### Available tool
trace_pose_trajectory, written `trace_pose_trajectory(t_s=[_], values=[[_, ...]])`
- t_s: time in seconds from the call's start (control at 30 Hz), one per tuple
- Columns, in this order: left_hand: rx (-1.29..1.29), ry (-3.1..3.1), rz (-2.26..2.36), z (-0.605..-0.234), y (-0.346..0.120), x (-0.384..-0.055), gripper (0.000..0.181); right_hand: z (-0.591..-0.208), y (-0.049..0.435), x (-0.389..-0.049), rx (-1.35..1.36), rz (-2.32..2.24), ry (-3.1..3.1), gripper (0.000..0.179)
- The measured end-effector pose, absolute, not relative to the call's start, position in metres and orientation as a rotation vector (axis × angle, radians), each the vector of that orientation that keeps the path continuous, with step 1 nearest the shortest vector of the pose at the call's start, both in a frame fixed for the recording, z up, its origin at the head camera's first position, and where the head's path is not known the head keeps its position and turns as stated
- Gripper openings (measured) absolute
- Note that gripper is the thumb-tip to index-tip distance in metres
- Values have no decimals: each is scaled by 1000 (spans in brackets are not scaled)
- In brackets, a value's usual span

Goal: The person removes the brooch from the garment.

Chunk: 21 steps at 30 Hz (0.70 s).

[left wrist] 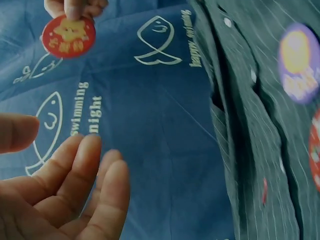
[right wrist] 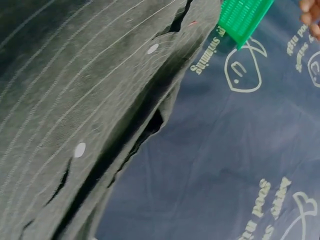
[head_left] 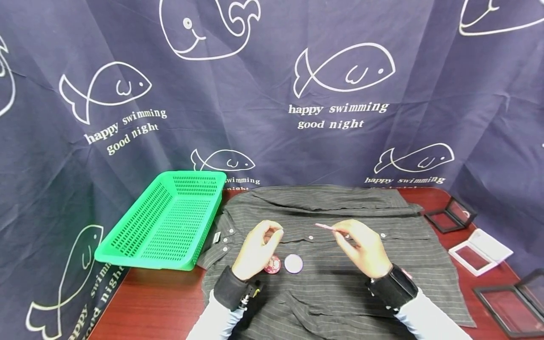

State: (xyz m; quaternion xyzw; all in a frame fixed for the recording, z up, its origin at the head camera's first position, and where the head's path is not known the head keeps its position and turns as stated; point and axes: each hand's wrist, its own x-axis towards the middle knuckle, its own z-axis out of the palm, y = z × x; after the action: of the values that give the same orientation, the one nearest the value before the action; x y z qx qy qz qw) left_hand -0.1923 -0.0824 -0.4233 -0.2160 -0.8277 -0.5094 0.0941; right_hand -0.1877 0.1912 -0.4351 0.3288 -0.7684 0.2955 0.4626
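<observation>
My right hand (head_left: 361,248) pinches a thin round disc (head_left: 325,227), edge-on in the head view, above a dark pinstriped shirt (head_left: 340,293). In the left wrist view that disc shows a red face with yellow print (left wrist: 68,36). Across from it hovers my left hand (head_left: 258,250), its fingers loosely bent and nothing between them. Two more round discs lie on the shirt: a red one (head_left: 273,264), partly behind the left hand, and a pale one with a purple rim (head_left: 293,263). Only fingertips of the left hand (right wrist: 311,17) enter the right wrist view.
A green plastic basket (head_left: 195,262) stands at the left of the red-brown table (head_left: 161,302). Along the right edge lie a white open frame (head_left: 482,250) and two black ones, one farther back (head_left: 450,215), one nearer (head_left: 510,307). A patterned blue curtain (head_left: 272,118) hangs behind.
</observation>
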Motion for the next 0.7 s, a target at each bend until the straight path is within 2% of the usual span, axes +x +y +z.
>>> trace_pose_trajectory(t_s=[0.07,0.2,0.33,0.7], values=[[-628,-2463,-1444,-427,-87,-192,18,-436,199,-188,761,765,-1913,28],[-659,-2479,-1195,-438,-96,-192,30,-439,216,-189,626,861,-1965,7],[-700,-2495,-921,-451,-103,-188,45,-443,232,-190,426,980,-1986,20],[-655,-2672,-660,-478,-126,-183,77,-460,295,-206,3,1048,-2109,11]])
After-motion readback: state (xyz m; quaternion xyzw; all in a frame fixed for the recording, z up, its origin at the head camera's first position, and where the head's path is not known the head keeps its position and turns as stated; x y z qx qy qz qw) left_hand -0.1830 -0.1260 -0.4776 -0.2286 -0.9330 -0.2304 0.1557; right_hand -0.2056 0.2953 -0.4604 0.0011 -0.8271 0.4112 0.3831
